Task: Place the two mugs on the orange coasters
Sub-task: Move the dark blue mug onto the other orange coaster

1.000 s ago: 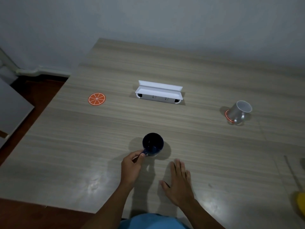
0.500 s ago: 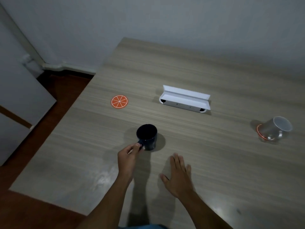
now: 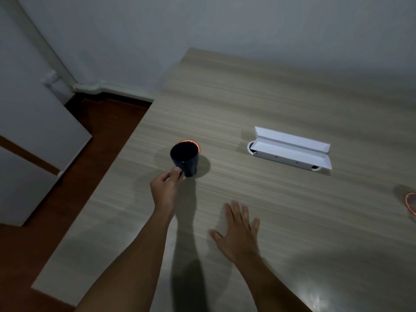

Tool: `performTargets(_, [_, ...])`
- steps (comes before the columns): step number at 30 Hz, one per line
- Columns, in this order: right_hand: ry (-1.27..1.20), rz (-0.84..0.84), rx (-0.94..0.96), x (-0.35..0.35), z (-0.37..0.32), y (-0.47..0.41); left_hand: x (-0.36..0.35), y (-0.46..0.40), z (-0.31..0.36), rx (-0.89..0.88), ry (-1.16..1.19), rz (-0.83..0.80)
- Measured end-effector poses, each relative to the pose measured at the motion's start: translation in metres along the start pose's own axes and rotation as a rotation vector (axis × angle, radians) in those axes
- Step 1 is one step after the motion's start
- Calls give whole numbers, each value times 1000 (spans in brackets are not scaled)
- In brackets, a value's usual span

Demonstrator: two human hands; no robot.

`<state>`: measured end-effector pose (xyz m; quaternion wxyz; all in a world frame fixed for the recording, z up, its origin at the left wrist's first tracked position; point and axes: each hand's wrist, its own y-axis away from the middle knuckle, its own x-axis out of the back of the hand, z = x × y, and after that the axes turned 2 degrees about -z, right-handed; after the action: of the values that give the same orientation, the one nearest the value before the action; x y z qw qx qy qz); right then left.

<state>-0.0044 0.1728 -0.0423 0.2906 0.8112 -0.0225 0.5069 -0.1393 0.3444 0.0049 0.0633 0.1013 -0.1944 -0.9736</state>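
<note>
Probably a plain home room: wood-grain table [image 3: 258,104], bare wall [image 3: 202,25], reddish floor [image 3: 108,122].

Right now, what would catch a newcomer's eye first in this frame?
The dark blue mug, held by its handle in the left hand near the table's left edge, hiding most of an orange coaster. Next, the open white box at centre right, and the right hand flat on the table.

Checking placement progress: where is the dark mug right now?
Head view, left of centre: the dark mug covers the orange coaster, left hand on its handle, left of the white box.
</note>
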Motion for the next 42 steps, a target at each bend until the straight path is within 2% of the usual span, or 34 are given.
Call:
performTargets(7, [15, -30, -41, -3, 3, -10, -19, -50, 5, -26, 64, 31])
performTargets(18, [-8, -16, -44, -6, 4, -12, -39, -78, 5, -23, 72, 37])
performTargets(42, [-21, -6, -39, -10, 5, -12, -32, -82, -12, -83, -185, -4])
